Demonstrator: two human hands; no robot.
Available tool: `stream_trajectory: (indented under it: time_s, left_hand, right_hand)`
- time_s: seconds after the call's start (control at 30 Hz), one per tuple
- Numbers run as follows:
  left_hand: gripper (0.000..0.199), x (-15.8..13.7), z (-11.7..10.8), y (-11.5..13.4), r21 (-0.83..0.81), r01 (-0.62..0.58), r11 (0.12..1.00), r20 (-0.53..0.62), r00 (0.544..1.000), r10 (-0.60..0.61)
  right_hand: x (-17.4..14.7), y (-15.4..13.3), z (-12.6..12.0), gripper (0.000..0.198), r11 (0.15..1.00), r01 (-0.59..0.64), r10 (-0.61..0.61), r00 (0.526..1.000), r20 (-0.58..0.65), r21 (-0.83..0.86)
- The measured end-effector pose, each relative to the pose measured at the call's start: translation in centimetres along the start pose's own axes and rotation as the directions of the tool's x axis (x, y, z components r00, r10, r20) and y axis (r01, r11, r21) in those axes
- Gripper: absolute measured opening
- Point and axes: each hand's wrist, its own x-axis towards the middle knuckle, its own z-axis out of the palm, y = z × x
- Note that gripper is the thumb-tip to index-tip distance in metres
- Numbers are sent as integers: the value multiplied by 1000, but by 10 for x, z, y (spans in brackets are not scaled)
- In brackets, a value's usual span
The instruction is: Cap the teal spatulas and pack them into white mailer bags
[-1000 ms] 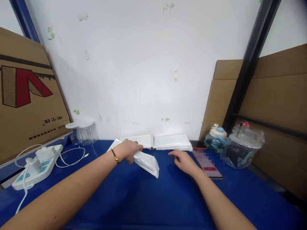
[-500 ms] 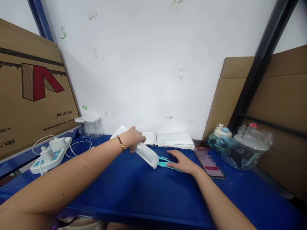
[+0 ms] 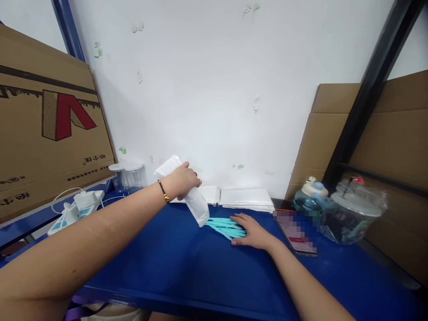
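My left hand (image 3: 185,180), with a bracelet at the wrist, is closed round a long white plastic pouch (image 3: 198,207). The pouch slants, its lower end just above the blue tabletop (image 3: 160,267). By that lower end several thin turquoise sticks (image 3: 223,227) lie fanned out on the table; whether some still reach inside the pouch is hard to tell. My right hand (image 3: 253,232) rests at the right end of the sticks, fingers stretched and thumb apart, touching them. What kind of sticks they are does not show.
Folded white plastic packets (image 3: 246,198) lie along the wall. To the right are a phone (image 3: 297,238), a blue-and-cream bottle (image 3: 310,194) and a bagged clear cup (image 3: 356,211). Leftward stand clear jars (image 3: 134,176), a power strip (image 3: 87,205) and a large cardboard box (image 3: 30,147).
The pouch has been drawn up and leftward, standing steeper, and more of the turquoise sticks now show on the table. My right hand has settled at their right end.
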Motion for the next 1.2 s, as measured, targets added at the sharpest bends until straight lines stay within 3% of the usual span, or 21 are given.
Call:
stream_trajectory:
  time_s: [0.13, 0.27, 0.33, 0.43, 0.57, 0.67, 0.77, 0.87, 0.93, 1.07, 1.2]
  left_hand:
    - [40, -5, 0, -15, -35, 49, 998, -20, 999, -50]
    - [53, -14, 15, -39, -103, 99, 990, 49, 994, -95]
    - [64, -24, 36, -53, -162, 174, 971, 155, 977, -149]
    - [66, -43, 81, -69, -244, 322, 915, 342, 911, -229]
    - [72, -67, 141, -78, -319, 393, 863, 427, 872, -239]
    - [94, -77, 160, -77, -326, 438, 838, 452, 851, -269]
    - [100, -72, 153, -64, -424, 407, 809, 324, 902, -284]
    - [69, -49, 136, -34, -658, 209, 724, 101, 977, -190]
    - [46, -25, 130, -7, -747, 54, 662, -17, 995, -101]
    - [35, 24, 141, 38, -757, -52, 652, -104, 994, -41]
    - [25, 52, 161, 52, -797, -32, 603, -39, 999, 1]
  right_hand:
    - [0, 1, 0, 88, 1000, -3, 3, 1000, 3, -4]
    - [-1, -3, -2, 89, 1000, -9, 9, 1000, 20, -10]
    - [-1, -7, -2, 90, 1000, 3, -3, 999, 35, -26]
    - [2, -17, 2, 86, 997, 50, -47, 997, 62, -53]
    - [9, -36, 12, 76, 992, 112, -106, 991, 85, -60]
    - [13, -43, 14, 72, 987, 150, -146, 987, 74, -56]
    - [13, -37, 4, 60, 989, 149, -150, 987, -52, -20]
    - [11, -19, -9, 40, 995, 87, -67, 954, -293, 57]
    - [10, -5, -14, 28, 997, 39, -8, 927, -375, 74]
    - [9, 9, -10, 16, 996, -23, 53, 930, -362, 88]
    - [13, 4, -2, 16, 995, -26, 57, 939, -339, 93]
